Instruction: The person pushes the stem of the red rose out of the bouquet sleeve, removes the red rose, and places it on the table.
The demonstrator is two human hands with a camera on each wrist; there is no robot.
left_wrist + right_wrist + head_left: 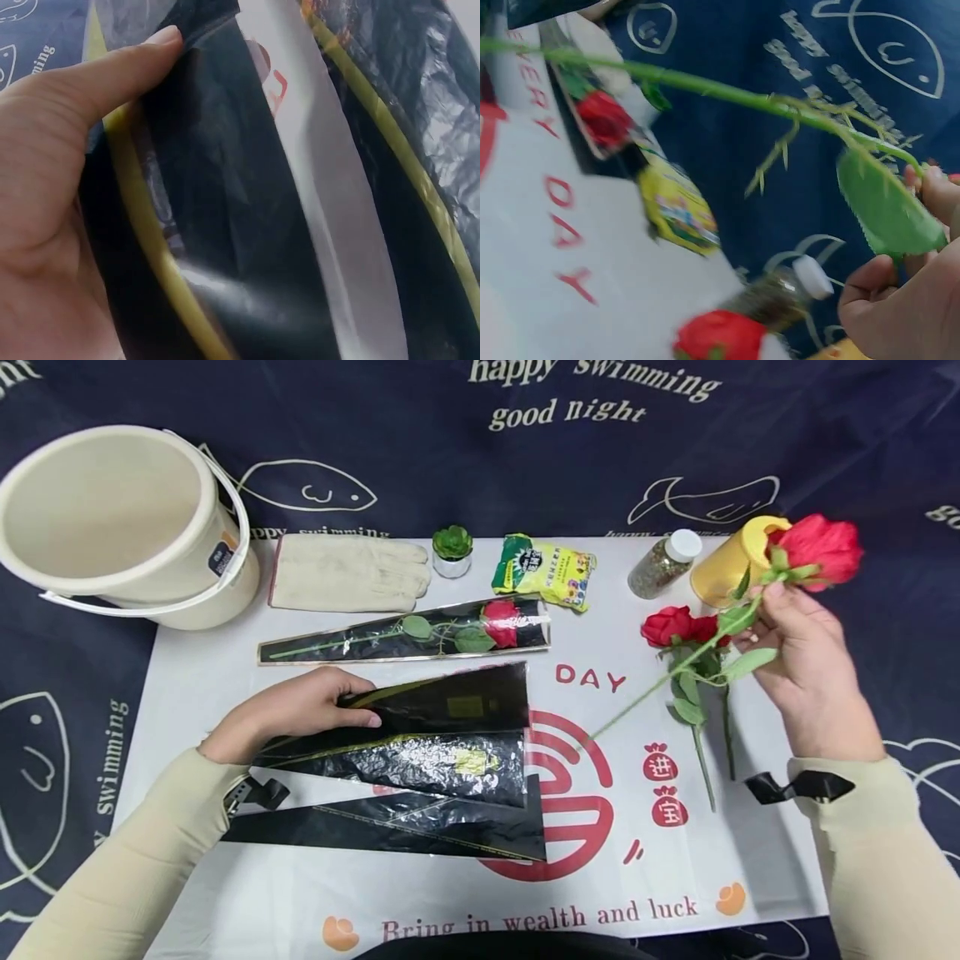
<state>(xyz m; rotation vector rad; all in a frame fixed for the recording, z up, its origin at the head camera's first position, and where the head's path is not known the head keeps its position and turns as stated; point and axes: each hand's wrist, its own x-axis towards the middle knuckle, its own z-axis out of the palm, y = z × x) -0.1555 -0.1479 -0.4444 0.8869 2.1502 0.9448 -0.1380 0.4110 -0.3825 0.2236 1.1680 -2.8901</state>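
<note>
My left hand (307, 703) grips a black flower sleeve (457, 703) with a gold stripe. In the left wrist view the thumb (142, 64) lies over the sleeve's edge, and the other fingers are hidden behind it. Two more black sleeves lie below it, a shiny one (420, 768) and a flat one (480, 831). At the right, my right hand (806, 656) pinches an artificial red rose (821, 552) by its green stem just under the bloom. Its stem slants down leftward over the table, ending near the sleeves. Two other red roses (666, 627) lie beside that hand.
A rose in a finished sleeve (405, 633) lies behind the black ones. Along the back stand a bucket (112, 577), gloves (345, 572), a small potted succulent (452, 547), a yellow-green packet (543, 572), a jar (660, 567) and a yellow container (723, 572).
</note>
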